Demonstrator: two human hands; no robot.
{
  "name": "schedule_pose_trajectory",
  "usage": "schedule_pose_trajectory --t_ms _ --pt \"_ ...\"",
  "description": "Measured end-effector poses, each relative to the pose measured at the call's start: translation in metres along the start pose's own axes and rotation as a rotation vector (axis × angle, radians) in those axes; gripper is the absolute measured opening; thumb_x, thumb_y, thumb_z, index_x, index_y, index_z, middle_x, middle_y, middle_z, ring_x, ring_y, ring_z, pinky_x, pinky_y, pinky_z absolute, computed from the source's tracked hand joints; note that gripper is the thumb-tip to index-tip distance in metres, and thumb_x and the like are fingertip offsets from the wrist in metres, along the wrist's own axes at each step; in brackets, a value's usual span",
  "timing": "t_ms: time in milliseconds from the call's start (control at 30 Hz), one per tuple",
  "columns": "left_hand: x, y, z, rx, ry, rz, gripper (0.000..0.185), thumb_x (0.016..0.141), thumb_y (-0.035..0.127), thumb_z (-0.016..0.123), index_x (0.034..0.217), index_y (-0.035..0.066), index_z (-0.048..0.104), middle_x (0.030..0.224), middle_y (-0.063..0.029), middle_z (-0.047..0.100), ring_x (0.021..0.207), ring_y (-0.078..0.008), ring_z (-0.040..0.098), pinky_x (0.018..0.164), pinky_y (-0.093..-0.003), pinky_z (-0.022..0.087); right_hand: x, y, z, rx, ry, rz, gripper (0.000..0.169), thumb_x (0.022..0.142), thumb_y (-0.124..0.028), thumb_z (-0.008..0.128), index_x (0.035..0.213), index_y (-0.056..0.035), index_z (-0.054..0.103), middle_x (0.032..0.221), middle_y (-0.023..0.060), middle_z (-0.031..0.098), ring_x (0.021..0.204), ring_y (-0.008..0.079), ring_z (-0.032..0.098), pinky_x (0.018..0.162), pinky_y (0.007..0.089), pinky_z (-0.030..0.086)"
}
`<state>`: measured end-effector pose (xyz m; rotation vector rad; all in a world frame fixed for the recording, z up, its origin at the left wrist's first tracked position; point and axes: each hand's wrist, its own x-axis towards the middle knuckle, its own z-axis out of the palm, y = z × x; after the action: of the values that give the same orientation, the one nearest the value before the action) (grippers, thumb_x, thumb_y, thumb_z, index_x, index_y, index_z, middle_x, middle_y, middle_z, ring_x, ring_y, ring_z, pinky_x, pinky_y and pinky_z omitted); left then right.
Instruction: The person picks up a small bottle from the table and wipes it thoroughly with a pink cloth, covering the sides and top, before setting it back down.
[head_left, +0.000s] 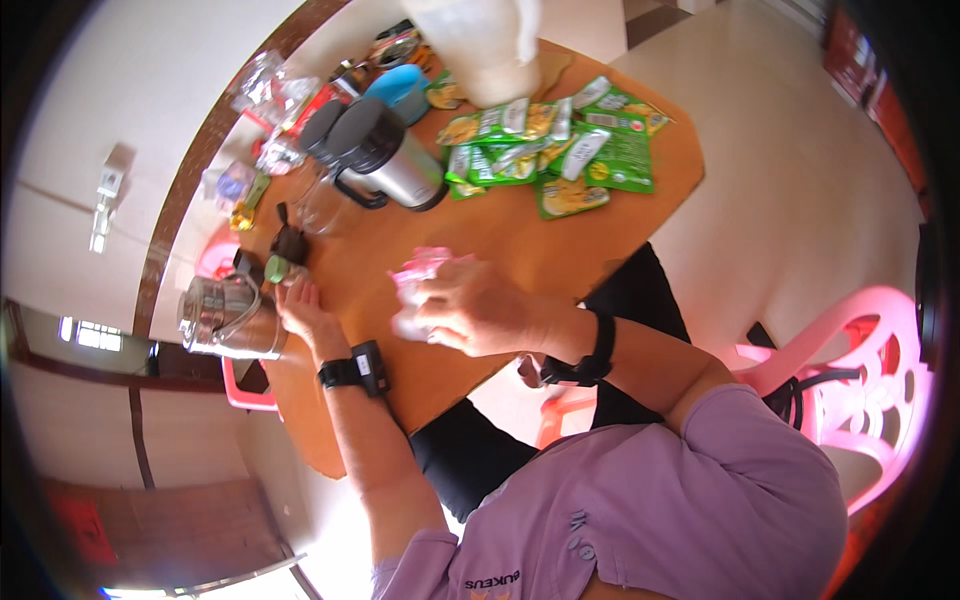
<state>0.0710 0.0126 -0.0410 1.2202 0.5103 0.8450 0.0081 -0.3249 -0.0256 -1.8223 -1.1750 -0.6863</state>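
Observation:
My right hand (476, 307) is closed around a whitish packet with a pink frilled top (427, 266), blurred, over the wooden table (480, 225). At the table's left side my left hand (304, 311) has its fingers at a small jar with a green lid (277, 268); whether it grips the jar I cannot tell. Just left of that hand stands a steel canister with a wire handle (232, 319). Dark bands circle both wrists, and a small black box sits on the left one.
Several green snack packets (619, 150) lie at the far right, near a large whitish jug (480, 45). A steel mug with a black lid (390, 154), a blue bowl (401, 90) and crumpled clear plastic (270, 82) are farther back. A pink plastic chair (862, 390) stands at the right.

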Motion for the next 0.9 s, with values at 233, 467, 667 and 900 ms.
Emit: schedule_pose_trajectory --t_ms 233,467,667,900 --pt "-0.009 0.003 0.004 0.077 -0.003 0.011 0.057 0.077 -0.006 0.064 0.132 -0.005 0.048 0.114 -0.0174 0.059 0.097 -0.0292 0.062 0.082 -0.0326 0.053 -0.008 0.001 0.01 -0.136 -0.012 -0.014 0.016 0.07 -0.019 0.073 0.083 -0.0115 0.065 0.097 0.0032 0.059 0.095 0.0248 0.059 0.08 0.0411 0.048" --pt "-0.014 0.0 0.006 0.092 0.024 0.017 0.043 0.076 -0.009 0.062 0.118 -0.007 0.054 0.11 -0.0162 0.06 0.09 -0.028 0.062 0.073 -0.0315 0.055 -0.013 0.004 0.02 -0.235 -0.127 0.031 0.013 0.072 -0.014 0.068 0.084 -0.0104 0.064 0.097 0.0036 0.06 0.098 0.0249 0.058 0.085 0.0397 0.046" --pt "0.014 -0.016 -0.011 0.06 0.127 0.085 0.028 0.076 -0.009 0.061 0.104 -0.006 0.062 0.092 -0.0152 0.063 0.073 -0.0286 0.063 0.059 -0.0332 0.055 -0.009 0.001 0.017 -0.234 -0.168 0.024 0.016 0.077 -0.021 0.068 0.089 -0.0113 0.065 0.096 0.0029 0.06 0.102 0.024 0.058 0.091 0.0415 0.044" --pt "-0.118 0.067 0.066 0.283 -0.274 -0.07 0.028 0.083 0.01 0.067 0.11 0.002 0.066 0.094 -0.0054 0.067 0.073 -0.018 0.063 0.056 -0.0296 0.049 0.002 -0.001 0.0 0.254 -0.017 0.239 0.017 0.082 -0.003 0.066 0.098 -0.0033 0.067 0.097 0.0055 0.065 0.092 0.0206 0.063 0.084 0.0337 0.049"
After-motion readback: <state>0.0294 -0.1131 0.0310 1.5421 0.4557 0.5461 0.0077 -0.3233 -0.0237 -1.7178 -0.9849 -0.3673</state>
